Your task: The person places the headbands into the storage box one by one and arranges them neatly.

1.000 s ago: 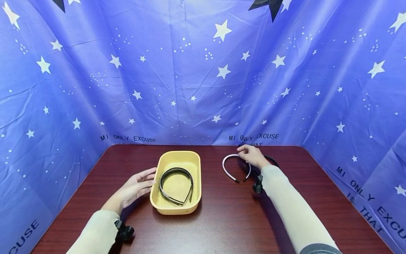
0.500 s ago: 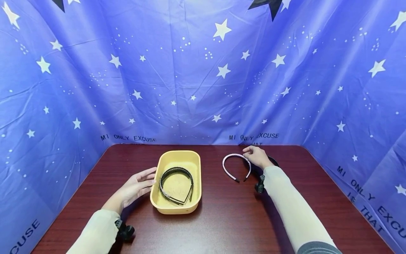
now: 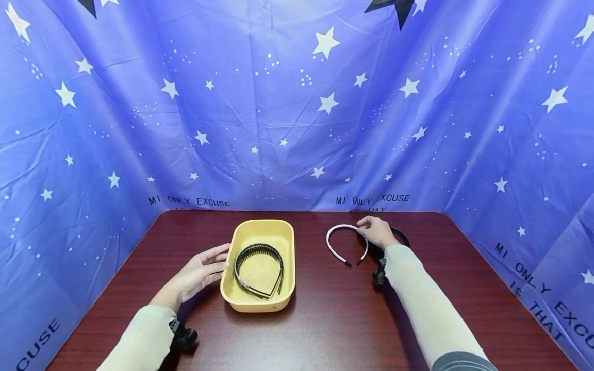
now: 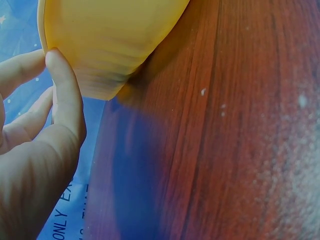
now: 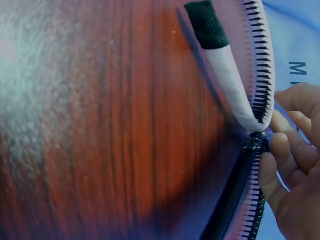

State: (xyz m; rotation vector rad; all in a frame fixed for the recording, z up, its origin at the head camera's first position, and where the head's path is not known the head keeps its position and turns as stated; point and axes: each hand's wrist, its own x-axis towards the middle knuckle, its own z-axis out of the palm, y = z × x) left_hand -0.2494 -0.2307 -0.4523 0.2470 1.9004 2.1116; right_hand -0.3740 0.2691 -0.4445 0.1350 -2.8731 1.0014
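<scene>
A yellow plastic tub (image 3: 260, 309) stands on the table, holding thin black toothed headbands (image 3: 257, 250), one with a glittery side. My left hand (image 3: 199, 275) touches the tub's left wall with extended fingers; in the left wrist view the thumb (image 4: 65, 85) lies at its rim. To the right, a white wrapped headband (image 3: 335, 252) with black tips lies on the table. A black headband (image 5: 235, 185) with a sparkly surface meets it. My right hand (image 3: 377, 234) reaches over where they meet, bent fingertips right at their outer edges. I cannot tell whether it pinches one.
The dark red wood table (image 3: 315, 330) bears everything. A blue star-printed cloth (image 3: 278, 103) hangs behind and on both sides, close to the table edges. Part of the black headband shows to the right of the right hand.
My right hand has shifted slightly right from over the white headband, then lowered a little toward the place where the two headbands meet. The left hand and tub stay put.
</scene>
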